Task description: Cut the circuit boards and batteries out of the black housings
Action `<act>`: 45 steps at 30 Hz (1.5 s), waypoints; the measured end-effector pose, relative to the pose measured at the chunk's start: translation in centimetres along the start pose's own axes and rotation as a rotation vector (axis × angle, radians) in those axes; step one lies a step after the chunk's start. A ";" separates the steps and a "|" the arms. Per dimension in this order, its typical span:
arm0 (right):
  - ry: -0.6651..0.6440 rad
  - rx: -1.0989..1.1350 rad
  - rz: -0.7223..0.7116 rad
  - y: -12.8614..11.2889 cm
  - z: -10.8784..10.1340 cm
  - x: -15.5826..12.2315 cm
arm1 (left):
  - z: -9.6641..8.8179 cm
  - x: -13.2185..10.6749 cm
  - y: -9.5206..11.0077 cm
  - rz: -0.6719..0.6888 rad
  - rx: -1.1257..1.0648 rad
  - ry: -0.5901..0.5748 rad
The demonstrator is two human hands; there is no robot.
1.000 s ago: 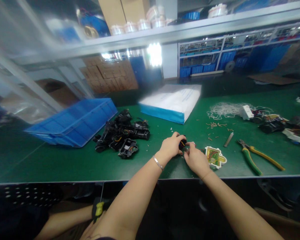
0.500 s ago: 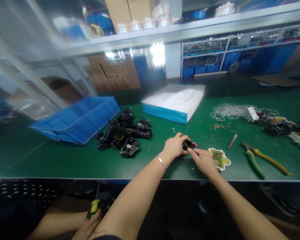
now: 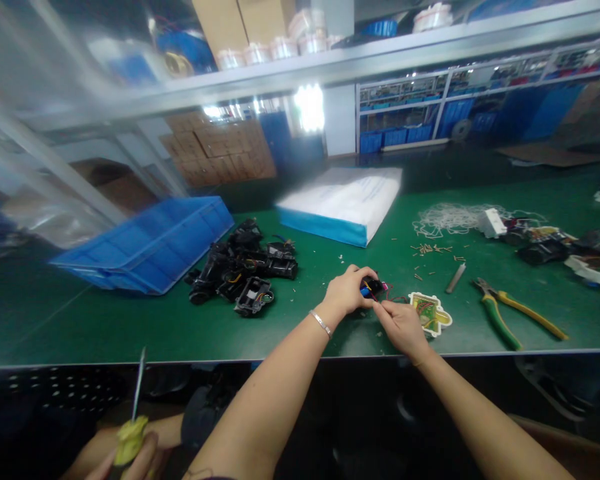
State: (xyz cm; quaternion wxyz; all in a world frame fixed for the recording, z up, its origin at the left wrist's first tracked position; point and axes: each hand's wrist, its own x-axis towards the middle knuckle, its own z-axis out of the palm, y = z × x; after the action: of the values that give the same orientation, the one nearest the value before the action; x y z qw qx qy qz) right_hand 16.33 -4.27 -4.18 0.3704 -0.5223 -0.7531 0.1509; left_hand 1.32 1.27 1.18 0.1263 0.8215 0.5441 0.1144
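My left hand (image 3: 347, 291) is closed round a small black housing (image 3: 376, 287) with a blue part and coloured wires, just above the green table. Thumb and finger of my right hand (image 3: 404, 328) are pinched together at its lower edge, where a thin wire runs towards them. What sits between those fingertips is hidden. Red wires (image 3: 397, 297) trail from the housing behind my right hand. Close to that hand lies a white-rimmed casing (image 3: 430, 313) with a yellow-green inside and wires. Farther right are pliers (image 3: 503, 312) with green and yellow handles.
Black housings (image 3: 250, 263) are heaped beside a blue bin (image 3: 150, 247) on the left. A white and blue package (image 3: 340, 203) lies behind my hands. Screws (image 3: 431, 249), a small tube (image 3: 455, 278) and tangled string (image 3: 450, 220) are rightward. At lower left, another person's hand (image 3: 143, 460) grips a screwdriver (image 3: 131, 437).
The view has shifted slightly. The housing has turned in my left hand, showing more blue and the red wires. The other person's screwdriver has moved left and now points up.
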 end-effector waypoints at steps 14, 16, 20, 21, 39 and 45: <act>-0.385 -0.159 0.195 1.2 -3.5 1.1 | -1.5 -0.8 -1.6 0.148 0.071 0.049; -0.304 0.097 0.147 0.8 -3.9 1.8 | -1.4 -0.7 -1.4 0.178 0.067 0.023; 0.010 0.615 0.171 -0.4 -3.2 2.7 | -0.3 -0.3 -0.5 0.168 0.075 0.069; 0.058 0.761 0.200 -0.6 -2.8 2.8 | 0.1 -0.3 -0.2 0.155 0.072 0.091; 0.019 1.123 0.240 0.6 -4.2 0.3 | -0.8 -0.7 1.1 0.097 0.242 0.110; 0.195 1.533 0.334 1.6 -3.9 2.3 | 0.1 -1.0 2.6 0.202 0.284 0.103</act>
State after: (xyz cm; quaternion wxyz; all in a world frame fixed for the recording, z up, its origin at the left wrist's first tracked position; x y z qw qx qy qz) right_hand 19.79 -2.19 -1.60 0.6640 -0.2385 -0.3150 0.6348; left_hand 3.26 -0.64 1.90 -0.0312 0.8746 0.4752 0.0906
